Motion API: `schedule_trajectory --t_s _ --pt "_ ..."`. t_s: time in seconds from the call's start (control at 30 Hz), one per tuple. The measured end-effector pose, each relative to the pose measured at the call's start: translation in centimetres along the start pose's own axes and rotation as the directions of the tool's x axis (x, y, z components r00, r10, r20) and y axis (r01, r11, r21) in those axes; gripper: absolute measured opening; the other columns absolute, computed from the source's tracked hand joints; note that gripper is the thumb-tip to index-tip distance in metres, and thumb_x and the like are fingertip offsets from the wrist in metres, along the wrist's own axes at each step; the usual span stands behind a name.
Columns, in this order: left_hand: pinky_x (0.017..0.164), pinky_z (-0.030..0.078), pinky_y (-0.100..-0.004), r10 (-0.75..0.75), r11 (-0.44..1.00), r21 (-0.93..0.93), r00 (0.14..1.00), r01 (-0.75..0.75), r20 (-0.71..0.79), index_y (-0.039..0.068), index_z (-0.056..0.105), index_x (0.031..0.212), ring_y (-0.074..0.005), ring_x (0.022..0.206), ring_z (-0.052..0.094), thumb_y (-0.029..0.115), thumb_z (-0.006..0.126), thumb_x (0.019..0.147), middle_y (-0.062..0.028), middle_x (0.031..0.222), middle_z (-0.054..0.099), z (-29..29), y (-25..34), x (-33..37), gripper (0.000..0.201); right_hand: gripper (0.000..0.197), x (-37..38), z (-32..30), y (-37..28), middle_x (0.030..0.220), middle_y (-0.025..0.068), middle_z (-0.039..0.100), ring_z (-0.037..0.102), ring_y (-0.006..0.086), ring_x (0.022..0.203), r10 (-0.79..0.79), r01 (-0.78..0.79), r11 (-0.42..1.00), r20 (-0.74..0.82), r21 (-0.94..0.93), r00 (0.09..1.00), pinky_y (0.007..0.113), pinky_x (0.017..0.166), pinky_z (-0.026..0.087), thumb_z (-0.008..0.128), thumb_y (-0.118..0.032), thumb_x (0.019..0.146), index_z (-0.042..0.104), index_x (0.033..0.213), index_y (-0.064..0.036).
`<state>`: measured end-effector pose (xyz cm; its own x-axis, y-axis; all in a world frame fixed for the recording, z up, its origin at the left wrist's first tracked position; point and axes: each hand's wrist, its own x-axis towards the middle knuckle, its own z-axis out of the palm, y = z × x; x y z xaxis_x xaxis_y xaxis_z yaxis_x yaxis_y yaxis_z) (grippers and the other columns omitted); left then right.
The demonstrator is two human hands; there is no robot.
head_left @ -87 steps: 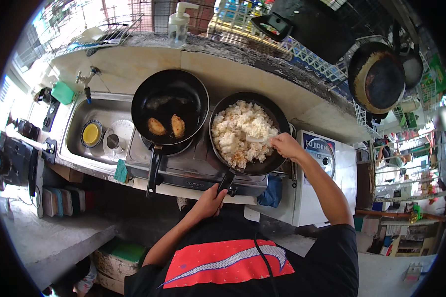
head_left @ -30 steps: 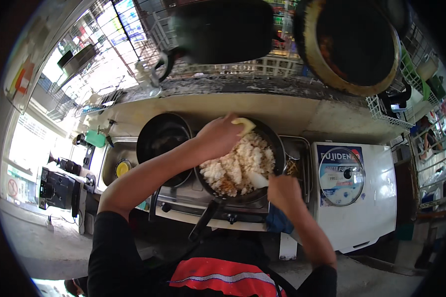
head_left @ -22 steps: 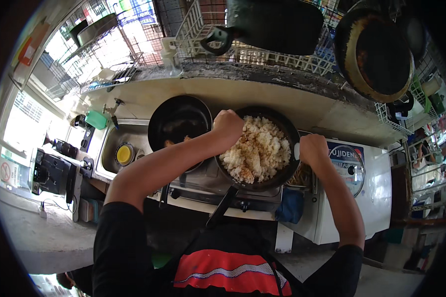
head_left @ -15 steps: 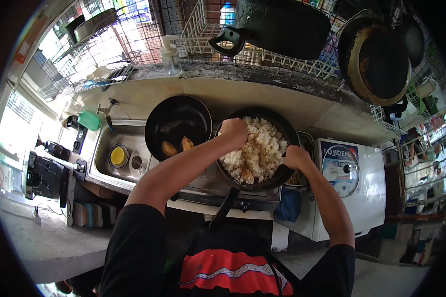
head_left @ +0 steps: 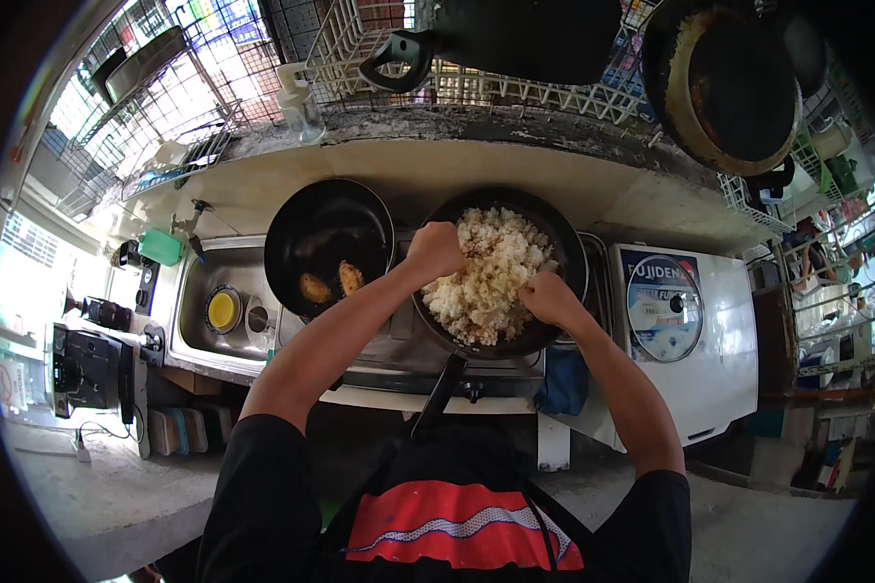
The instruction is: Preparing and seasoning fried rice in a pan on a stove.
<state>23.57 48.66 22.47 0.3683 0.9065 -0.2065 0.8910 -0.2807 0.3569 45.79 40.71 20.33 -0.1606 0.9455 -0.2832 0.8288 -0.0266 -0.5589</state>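
Note:
A heap of pale cooked rice (head_left: 496,267) fills much of a black frying pan (head_left: 569,248), whose handle points toward me. Over the left part of the rice, my left hand (head_left: 437,250) is closed in a fist. My right hand (head_left: 551,298), also closed, is at the right side of the heap. Whatever either hand grips is hidden by the fingers and the rice. To the left, a second black pan (head_left: 311,228) contains two browned pieces of food (head_left: 351,278), close to my left forearm.
Beneath the pans is a metal stove (head_left: 437,374). Left of it lies a sink (head_left: 190,321) with a yellow round item (head_left: 224,311). At right, a glass lid (head_left: 664,309) rests on a white surface (head_left: 729,340). A dark pot (head_left: 525,39) and hanging pans (head_left: 739,92) are above.
My right hand has moved left from the pan's right side, inward over the rice. My left hand has shifted slightly left. The whole view has shifted a little.

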Motion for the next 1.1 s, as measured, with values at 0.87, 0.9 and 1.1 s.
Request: schedule_trajectory --t_s 0.87,0.9,1.1 --pt "0.072 0.054 -0.0422 -0.090 0.988 0.111 0.986 0.106 -0.141 -0.006 0.065 0.075 -0.0381 0.079 0.066 0.009 0.061 0.069 -0.0266 0.078 0.064 -3.8 2.2 -0.8 0.017 0.015 3.4 -10.9 0.9 0.076 0.0170 0.067 0.066 0.0336 0.074 -0.163 0.047 0.784 -0.131 -0.619 0.978 0.044 0.067 0.053 0.060 -0.015 0.077 0.068 0.077 -0.0031" --pt "0.072 0.054 -0.0422 -0.091 0.988 0.113 0.985 0.108 -0.143 -0.006 0.065 0.075 -0.0381 0.079 0.066 0.009 0.061 0.069 -0.0266 0.078 0.064 -3.6 2.7 -0.2 0.017 0.014 4.4 -10.5 1.9 0.075 0.0185 0.066 0.066 0.0341 0.072 -0.156 0.030 0.792 -0.155 -0.609 0.976 0.045 0.066 0.054 0.059 -0.012 0.076 0.068 0.075 -0.0017" --pt "0.077 0.055 -0.0397 -0.238 0.971 -0.012 0.957 0.239 -0.165 -0.005 0.068 0.084 -0.0358 0.088 0.066 0.009 0.062 0.074 -0.0252 0.089 0.066 -0.2 2.2 4.0 0.019 0.017 11.2 -6.0 1.9 0.072 0.0197 0.065 0.060 0.0337 0.062 0.052 0.016 0.905 0.148 -0.425 0.988 0.044 0.060 0.048 0.059 -0.012 0.076 0.068 0.073 0.0026"
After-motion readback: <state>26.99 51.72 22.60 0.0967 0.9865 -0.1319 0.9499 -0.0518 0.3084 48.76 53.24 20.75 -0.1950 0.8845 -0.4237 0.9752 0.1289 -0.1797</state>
